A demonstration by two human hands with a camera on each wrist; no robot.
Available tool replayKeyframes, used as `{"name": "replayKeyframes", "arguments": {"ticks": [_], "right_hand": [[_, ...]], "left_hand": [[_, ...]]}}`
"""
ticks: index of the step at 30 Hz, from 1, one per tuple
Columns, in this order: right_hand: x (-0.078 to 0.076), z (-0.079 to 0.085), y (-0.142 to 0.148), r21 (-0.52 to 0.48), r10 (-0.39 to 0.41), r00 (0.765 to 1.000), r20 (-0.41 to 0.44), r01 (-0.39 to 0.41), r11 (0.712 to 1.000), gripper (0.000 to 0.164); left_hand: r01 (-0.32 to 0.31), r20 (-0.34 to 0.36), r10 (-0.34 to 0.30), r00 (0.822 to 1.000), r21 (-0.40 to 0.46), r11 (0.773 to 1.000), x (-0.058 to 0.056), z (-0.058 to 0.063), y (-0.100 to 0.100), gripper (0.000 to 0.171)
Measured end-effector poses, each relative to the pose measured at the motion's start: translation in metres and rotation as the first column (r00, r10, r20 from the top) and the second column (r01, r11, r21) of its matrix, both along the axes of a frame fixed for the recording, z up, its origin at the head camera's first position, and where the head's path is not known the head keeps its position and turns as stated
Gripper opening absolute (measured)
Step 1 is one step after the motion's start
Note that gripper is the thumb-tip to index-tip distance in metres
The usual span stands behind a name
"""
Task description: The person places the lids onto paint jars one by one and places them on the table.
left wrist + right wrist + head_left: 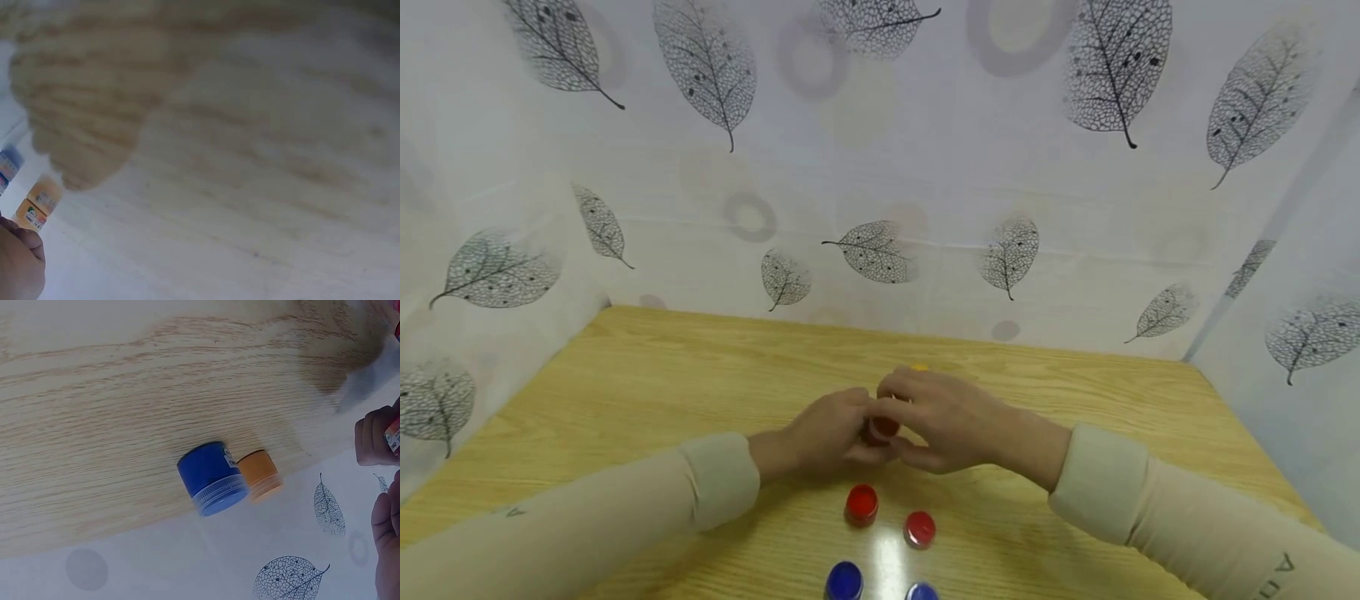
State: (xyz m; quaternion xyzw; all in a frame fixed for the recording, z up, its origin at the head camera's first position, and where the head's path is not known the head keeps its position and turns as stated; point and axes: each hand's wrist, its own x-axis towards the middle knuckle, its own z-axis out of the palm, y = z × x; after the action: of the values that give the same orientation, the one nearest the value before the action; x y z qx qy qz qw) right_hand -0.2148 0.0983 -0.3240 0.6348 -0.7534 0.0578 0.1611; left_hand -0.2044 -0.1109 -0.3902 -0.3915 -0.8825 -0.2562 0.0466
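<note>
My left hand (827, 429) holds a small, dark red jar (886, 425) over the middle of the table. Reaching in from the other side, my right hand (955, 421) curls its fingers and thumb about the same jar, hiding much of it. A red, labelled patch of the jar (394, 434) shows between fingers at the right edge of the right wrist view. Nearer to me sit a red jar (862, 504) and a red round lid (920, 528). Part of one hand (22, 262) appears in the left wrist view's lower corner.
A blue jar (845, 581) and a paler blue round piece (922, 592) lie at the near edge of view. Beyond my hands stand another blue jar (209, 475) and an orange jar (257, 472). Leaf-patterned cloth (925, 167) walls the wooden table (700, 358).
</note>
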Motion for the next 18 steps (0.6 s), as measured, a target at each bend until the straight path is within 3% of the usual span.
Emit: {"name": "replayKeyframes", "arguments": {"ticks": [4,18], "right_hand": [[0.0000,0.0003,0.0004,-0.003,-0.007,1.000,0.000,0.007,1.000,0.043],[-0.0019,0.0012,0.0023,-0.040,0.049,0.998,0.044,-0.048,0.998,0.037]], "left_hand": [[-0.014,0.000,0.014,1.000,0.005,1.000,0.0006,0.0005,0.0009,0.018],[0.042,0.009,-0.043,0.999,0.081,0.996,0.0020,0.0006,0.0008,0.014]]}}
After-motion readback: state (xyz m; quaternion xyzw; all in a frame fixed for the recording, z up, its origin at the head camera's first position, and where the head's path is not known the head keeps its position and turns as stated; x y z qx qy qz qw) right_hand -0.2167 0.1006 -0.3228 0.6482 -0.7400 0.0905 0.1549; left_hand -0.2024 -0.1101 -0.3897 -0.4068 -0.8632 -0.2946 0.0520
